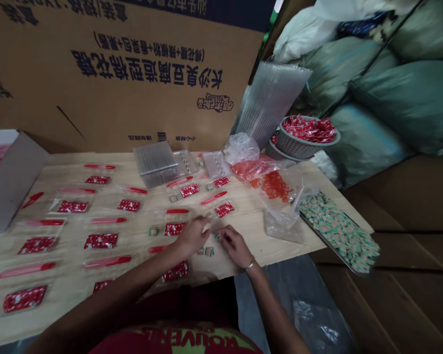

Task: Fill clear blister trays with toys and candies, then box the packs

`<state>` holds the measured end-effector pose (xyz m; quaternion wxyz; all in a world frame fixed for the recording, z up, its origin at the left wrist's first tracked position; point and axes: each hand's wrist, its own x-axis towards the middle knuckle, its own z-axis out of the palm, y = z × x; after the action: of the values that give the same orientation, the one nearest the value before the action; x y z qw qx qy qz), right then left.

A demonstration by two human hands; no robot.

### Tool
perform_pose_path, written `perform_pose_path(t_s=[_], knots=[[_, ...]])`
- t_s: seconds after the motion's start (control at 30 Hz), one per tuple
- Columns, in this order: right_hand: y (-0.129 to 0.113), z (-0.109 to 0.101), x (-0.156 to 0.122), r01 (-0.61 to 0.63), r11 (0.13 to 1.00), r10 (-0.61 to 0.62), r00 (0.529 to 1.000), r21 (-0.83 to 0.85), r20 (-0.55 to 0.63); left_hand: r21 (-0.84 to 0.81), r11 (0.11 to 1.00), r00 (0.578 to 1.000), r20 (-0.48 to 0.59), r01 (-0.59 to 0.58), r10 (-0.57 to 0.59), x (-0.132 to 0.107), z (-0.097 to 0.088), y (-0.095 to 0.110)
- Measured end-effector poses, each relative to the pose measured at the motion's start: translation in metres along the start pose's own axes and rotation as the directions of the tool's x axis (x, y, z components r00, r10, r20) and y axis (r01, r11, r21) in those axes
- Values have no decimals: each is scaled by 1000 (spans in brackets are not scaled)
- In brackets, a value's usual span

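My left hand point(194, 237) is over the table's front middle, its fingers closed in a pinch. What lies between them is too blurred to make out. Close beside it, my right hand point(237, 247) pinches a small green-edged candy piece point(217, 236) between thumb and fingers. A pair of similar candy pieces point(208, 251) lies on the table just below the hands. Left of my left hand is a red printed sachet point(174, 229) in a clear tray, partly covered by the hand. Another red sachet point(224, 210) lies beyond both hands, under a red pen-shaped tube point(214, 197).
Rows of clear trays with red sachets and tubes cover the left side. Stacked clear trays point(155, 164) stand at the back by a large carton point(133, 73). At right are an orange-filled bag point(275, 187), a heaped candy tray point(339, 231) and a grey basket point(306, 140).
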<state>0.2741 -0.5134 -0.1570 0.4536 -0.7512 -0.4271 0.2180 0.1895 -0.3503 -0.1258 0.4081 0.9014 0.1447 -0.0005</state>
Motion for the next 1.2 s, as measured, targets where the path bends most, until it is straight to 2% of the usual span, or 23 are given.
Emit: perform_pose_path(t_s=[0.07,0.13,0.23,0.37,0.47,0.57,0.63,0.73,0.8,0.9,0.97,1.07,1.2], knots=[[12,-6,1,-13,999,10,999,-43,-50,229,973,999,-41,-10,20,19,-1,7],[19,-10,3,-2,999,1,1000,-49,-32,308,951,1000,-7,-20,24,33,0,9],[19,-15,11,35,999,-36,999,-32,-31,310,950,999,25,-36,29,41,3,4],[16,-17,42,100,994,-103,993,-41,-61,255,965,998,-2,-56,58,39,2,-4],[13,-14,67,-4,995,6,1000,-100,26,174,984,999,-16,-45,48,39,-3,-3],[5,-8,81,-88,965,120,986,-248,117,155,987,998,43,-50,44,41,-10,1],[-3,-4,82,-105,921,158,981,-374,113,182,982,995,90,-53,37,40,-15,1],[-16,1,79,-196,832,232,973,-519,6,340,940,992,120,-16,-27,31,-21,0],[-22,2,72,-228,804,241,969,-549,-50,435,900,986,157,-21,-53,22,-23,0],[-27,5,50,-134,838,116,991,-528,-67,464,881,968,250,-88,-35,10,-22,3],[-26,8,29,-52,877,43,999,-478,-30,486,866,959,283,-118,-28,6,-21,6],[-23,17,0,-21,914,65,993,-404,96,532,835,954,297,-140,-30,2,-16,8],[-19,31,-15,3,878,86,983,-479,164,449,852,935,332,-270,122,-10,-4,2]])
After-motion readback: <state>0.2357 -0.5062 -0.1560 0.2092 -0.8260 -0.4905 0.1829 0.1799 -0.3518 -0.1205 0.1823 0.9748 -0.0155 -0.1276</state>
